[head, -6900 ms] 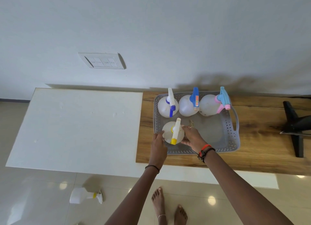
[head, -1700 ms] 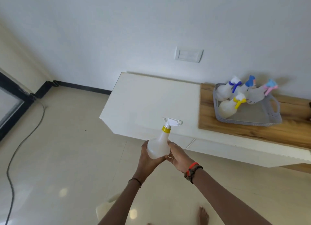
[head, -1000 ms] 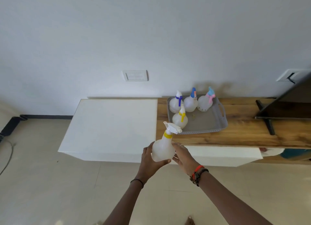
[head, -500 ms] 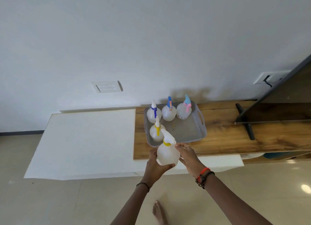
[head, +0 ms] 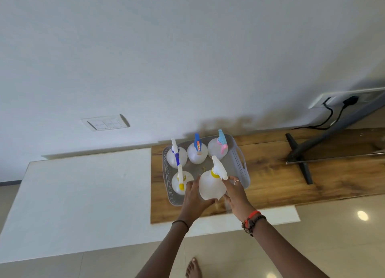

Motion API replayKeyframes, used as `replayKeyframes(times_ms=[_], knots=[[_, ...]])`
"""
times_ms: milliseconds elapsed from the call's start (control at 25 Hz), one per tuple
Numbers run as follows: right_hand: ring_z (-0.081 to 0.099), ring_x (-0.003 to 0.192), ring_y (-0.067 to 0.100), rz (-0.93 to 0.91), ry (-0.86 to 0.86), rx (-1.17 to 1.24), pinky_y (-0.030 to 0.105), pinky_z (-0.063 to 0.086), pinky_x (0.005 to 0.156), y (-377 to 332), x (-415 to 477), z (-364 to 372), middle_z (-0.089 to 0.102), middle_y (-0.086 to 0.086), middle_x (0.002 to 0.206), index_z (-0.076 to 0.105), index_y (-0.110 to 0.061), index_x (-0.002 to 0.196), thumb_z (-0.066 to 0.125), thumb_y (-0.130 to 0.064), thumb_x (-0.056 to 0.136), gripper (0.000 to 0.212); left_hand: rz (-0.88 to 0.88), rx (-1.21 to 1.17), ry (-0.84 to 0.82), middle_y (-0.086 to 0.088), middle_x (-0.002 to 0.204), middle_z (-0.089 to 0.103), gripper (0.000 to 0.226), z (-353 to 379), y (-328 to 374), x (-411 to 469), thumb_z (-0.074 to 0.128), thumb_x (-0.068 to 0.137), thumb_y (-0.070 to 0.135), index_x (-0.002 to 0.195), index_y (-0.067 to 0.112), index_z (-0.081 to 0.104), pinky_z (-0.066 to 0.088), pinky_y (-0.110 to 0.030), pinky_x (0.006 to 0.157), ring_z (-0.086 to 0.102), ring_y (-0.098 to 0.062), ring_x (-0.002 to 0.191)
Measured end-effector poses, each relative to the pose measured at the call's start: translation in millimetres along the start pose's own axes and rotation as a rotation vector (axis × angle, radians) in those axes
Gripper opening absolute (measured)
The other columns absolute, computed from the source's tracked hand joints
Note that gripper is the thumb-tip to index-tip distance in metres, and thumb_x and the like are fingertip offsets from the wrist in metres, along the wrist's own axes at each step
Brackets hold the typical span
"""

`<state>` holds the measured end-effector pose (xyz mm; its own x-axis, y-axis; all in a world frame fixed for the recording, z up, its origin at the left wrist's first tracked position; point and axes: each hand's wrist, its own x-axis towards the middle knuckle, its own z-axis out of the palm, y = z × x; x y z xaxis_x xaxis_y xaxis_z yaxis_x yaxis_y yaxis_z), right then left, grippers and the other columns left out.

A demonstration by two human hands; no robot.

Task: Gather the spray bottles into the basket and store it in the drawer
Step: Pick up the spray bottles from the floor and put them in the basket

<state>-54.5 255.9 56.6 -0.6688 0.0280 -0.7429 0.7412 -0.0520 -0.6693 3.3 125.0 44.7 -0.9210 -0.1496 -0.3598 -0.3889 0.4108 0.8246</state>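
A grey perforated basket (head: 241, 165) stands on the wooden shelf top (head: 281, 173). In its back row stand three translucent spray bottles: a dark-blue-trigger one (head: 176, 156), a blue-capped one (head: 197, 153) and a pink-and-light-blue one (head: 216, 150). A yellow-trigger bottle (head: 181, 182) stands at the front left. A white-nozzle bottle with a yellow collar (head: 211, 185) hangs over the basket's front right, held from both sides. My left hand (head: 193, 198) cups its left side and bottom, while my right hand (head: 234, 191) presses its right side.
A white cabinet top (head: 83, 194) adjoins the wood on the left. A black TV stand leg (head: 300, 157) sits on the wood to the right, with cables to a wall socket (head: 350, 99). A switch plate (head: 105, 122) is on the wall. My bare foot (head: 192, 268) stands on the tiled floor.
I have stepped up to the shelf and carried the white-nozzle bottle forward, from in front of the cabinet to over the basket's front right. Both hands still hold it.
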Motion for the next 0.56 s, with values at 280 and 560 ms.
replayKeyframes(times_ms=[280,560], knots=[[0.057,0.103,0.027,-0.005,0.019,0.004,0.037,0.054,0.075,7,40,-4,0.058,0.014,0.117,0.051,-0.015,0.124,0.057,-0.019,0.092,0.033,-0.051,-0.014,0.033,-0.011,0.136,0.036,0.097,27,4,27,0.082,0.069,0.016,0.145,0.008,0.023,0.038,-0.029,0.108,0.041,-0.024,0.127],[0.057,0.118,0.031,-0.003,-0.031,-0.016,0.044,0.053,0.093,22,82,-1,0.059,0.013,0.127,0.048,-0.018,0.134,0.057,-0.025,0.094,0.042,-0.164,-0.120,0.164,-0.012,0.138,0.042,0.091,55,-9,58,0.082,0.068,0.012,0.141,0.005,0.029,0.039,-0.040,0.109,0.041,-0.027,0.130]])
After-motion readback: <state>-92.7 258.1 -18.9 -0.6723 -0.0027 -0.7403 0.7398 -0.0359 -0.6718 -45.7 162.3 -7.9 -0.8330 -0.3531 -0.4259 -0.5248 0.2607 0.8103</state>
